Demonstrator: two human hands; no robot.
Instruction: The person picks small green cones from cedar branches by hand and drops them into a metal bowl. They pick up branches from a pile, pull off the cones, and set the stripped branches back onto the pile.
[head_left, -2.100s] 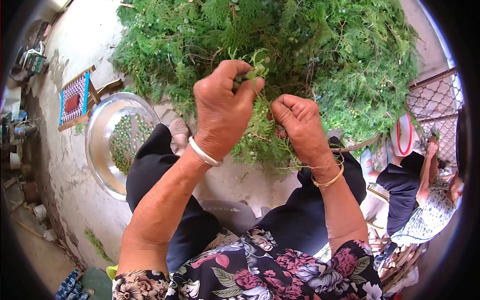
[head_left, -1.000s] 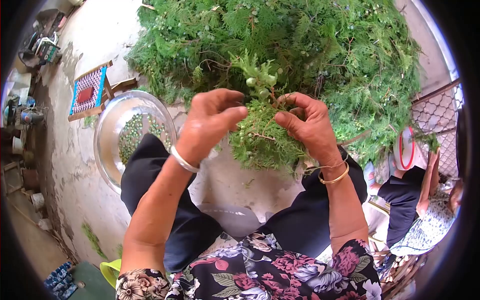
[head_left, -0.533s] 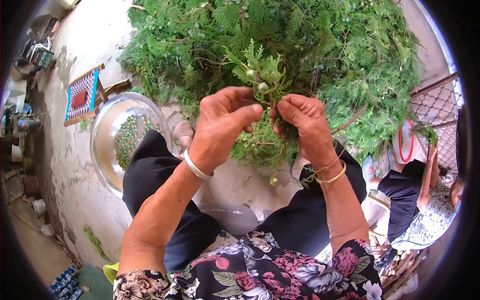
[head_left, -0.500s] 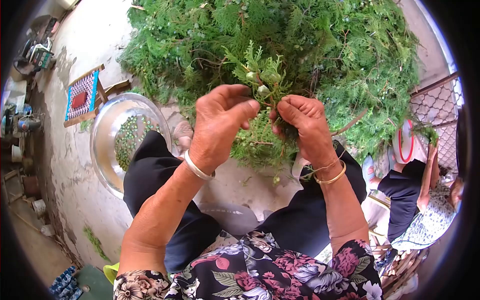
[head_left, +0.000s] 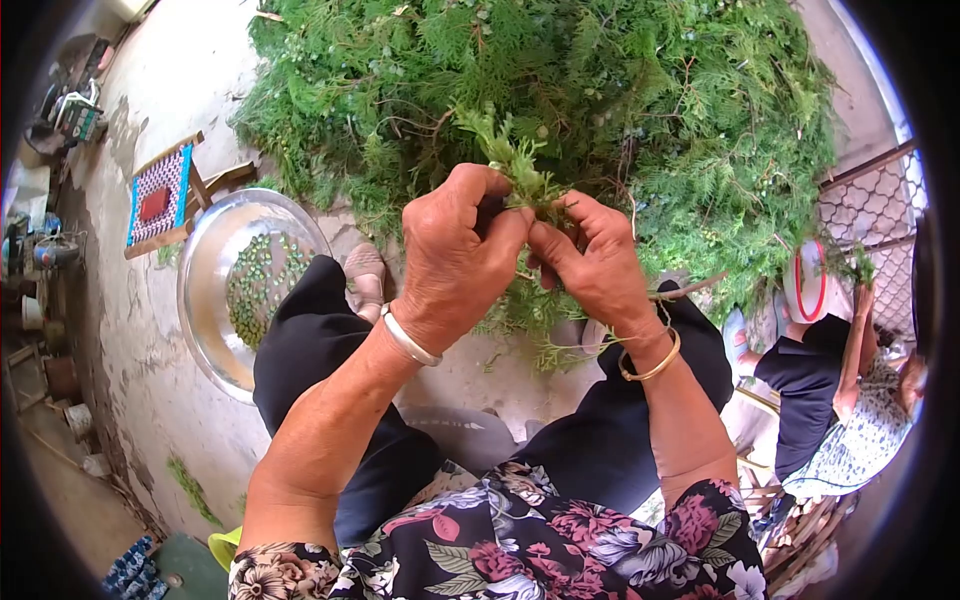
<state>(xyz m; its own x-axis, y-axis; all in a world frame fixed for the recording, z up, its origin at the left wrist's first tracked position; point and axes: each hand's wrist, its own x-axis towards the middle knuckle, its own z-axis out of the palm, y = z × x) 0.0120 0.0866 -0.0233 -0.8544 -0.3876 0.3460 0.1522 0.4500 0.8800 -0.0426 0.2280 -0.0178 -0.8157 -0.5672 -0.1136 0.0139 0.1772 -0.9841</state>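
A leafy green cypress sprig [head_left: 520,165] is held up in front of me, between both hands. My right hand [head_left: 595,265] is closed, pinching its lower stem between thumb and fingers. My left hand [head_left: 455,255], with a silvery bangle at the wrist, has thumb and forefinger closed on the sprig's side. What lies under those fingertips is hidden. By my left knee stands a wide metal basin [head_left: 205,330] holding many small green cones [head_left: 262,280].
A large heap of cut cypress branches [head_left: 560,60] lies ahead. A small woven-seat stool [head_left: 160,195] stands beyond the basin on the concrete floor. On the right, another person [head_left: 840,410] sits by a wire mesh panel [head_left: 870,200], holding some greenery near a red-rimmed container [head_left: 822,270].
My left hand has moved right and closed on the sprig. My right hand has shifted slightly left. The pale cones that showed on the sprig are now covered.
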